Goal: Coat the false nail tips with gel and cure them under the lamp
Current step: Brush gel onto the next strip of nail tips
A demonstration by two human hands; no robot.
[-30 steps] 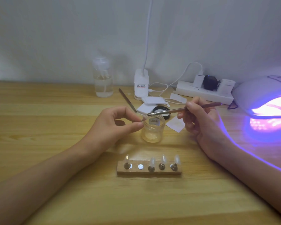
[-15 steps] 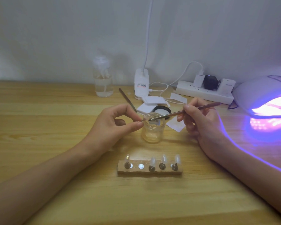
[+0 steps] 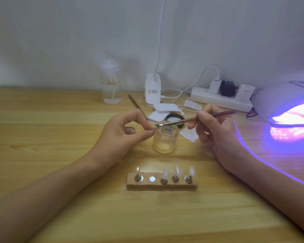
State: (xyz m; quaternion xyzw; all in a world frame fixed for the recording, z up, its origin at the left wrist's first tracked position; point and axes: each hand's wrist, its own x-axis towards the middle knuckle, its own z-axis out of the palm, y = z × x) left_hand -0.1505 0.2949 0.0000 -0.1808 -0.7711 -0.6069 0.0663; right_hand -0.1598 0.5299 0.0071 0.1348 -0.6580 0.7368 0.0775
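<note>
My left hand (image 3: pixel 123 133) pinches a small nail tip on its stand between thumb and forefinger; the tip itself is mostly hidden by the fingertips. My right hand (image 3: pixel 212 127) grips a rose-gold gel brush (image 3: pixel 197 119), whose bristle end touches the pinched tip just above the open glass gel jar (image 3: pixel 165 140). In front of me a wooden holder block (image 3: pixel 162 184) carries several clear nail tips (image 3: pixel 177 171) on metal pegs; its second spot from the left shows only a bare silver disc. The curing lamp (image 3: pixel 288 104) glows purple at the right.
The jar's black lid (image 3: pixel 175 118) and white pads (image 3: pixel 166 107) lie behind the jar. A second brush (image 3: pixel 136 105), a clear pump bottle (image 3: pixel 111 85), a white desk-lamp base (image 3: pixel 153 90) and a power strip (image 3: pixel 221 99) sit along the wall.
The brush tip has moved left from over the jar mouth to the nail tip pinched in my left hand. My left hand has barely moved.
</note>
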